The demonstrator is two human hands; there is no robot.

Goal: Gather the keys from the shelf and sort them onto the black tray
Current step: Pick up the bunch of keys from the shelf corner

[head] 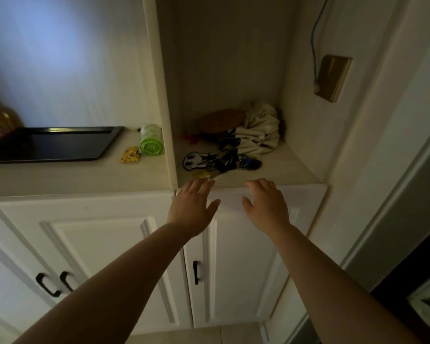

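A dark heap of keys (227, 162) with a black-and-white cartoon tag (193, 162) and a blue fob (250, 163) lies on the floor of the shelf niche (283, 170). The black tray (47, 145) sits on the counter to the left, beyond the niche wall. My left hand (193, 207) reaches up with fingers spread, its fingertips at the shelf's front edge just below the keys. My right hand (266, 207) is beside it, fingers apart, also at the front edge. Neither hand holds anything.
A cream cloth bag (258, 130) and a round wooden piece (221, 120) fill the back of the niche. A green roll (151, 140) and a yellow tag (130, 155) lie by the tray. White cabinet doors (97, 256) are below; a wall socket with a blue cable (333, 78) is at right.
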